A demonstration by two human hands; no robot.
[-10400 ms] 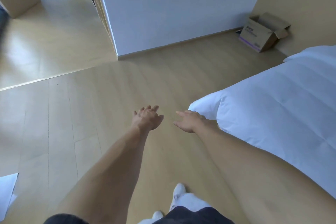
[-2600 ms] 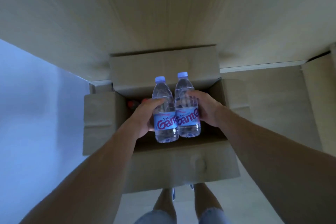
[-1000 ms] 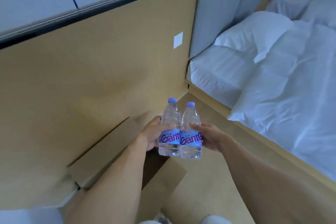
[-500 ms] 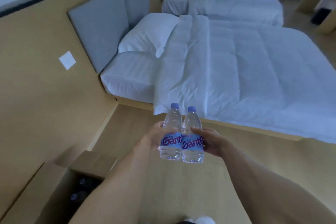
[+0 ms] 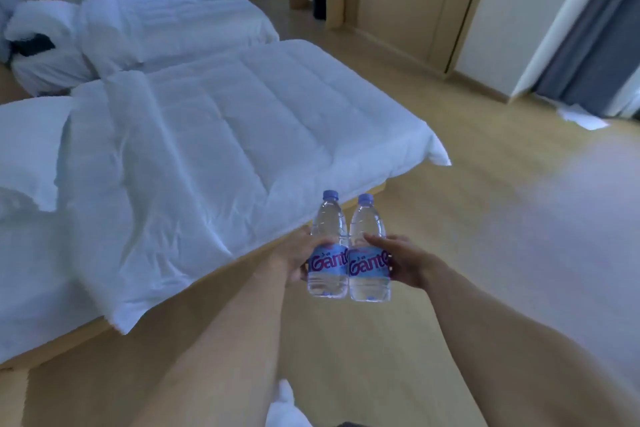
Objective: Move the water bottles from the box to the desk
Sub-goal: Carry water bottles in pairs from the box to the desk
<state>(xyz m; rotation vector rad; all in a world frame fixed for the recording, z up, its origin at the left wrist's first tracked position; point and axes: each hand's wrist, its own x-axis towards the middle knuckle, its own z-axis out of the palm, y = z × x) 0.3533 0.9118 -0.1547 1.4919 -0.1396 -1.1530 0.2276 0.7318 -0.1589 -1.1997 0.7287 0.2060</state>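
Left grip [image 5: 294,262], right grip [image 5: 407,265] clasp touching upright bottles [image 5: 348,253] between.

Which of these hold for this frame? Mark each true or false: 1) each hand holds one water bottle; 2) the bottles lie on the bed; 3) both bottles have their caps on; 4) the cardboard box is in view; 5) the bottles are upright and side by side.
1) True: the left hand grips the left bottle and the right hand grips the right bottle.
2) False: they are held in the air over the wooden floor, beside the bed.
3) True: each carries a pale purple cap.
4) False: no box shows in this frame.
5) True: they stand upright, pressed together.
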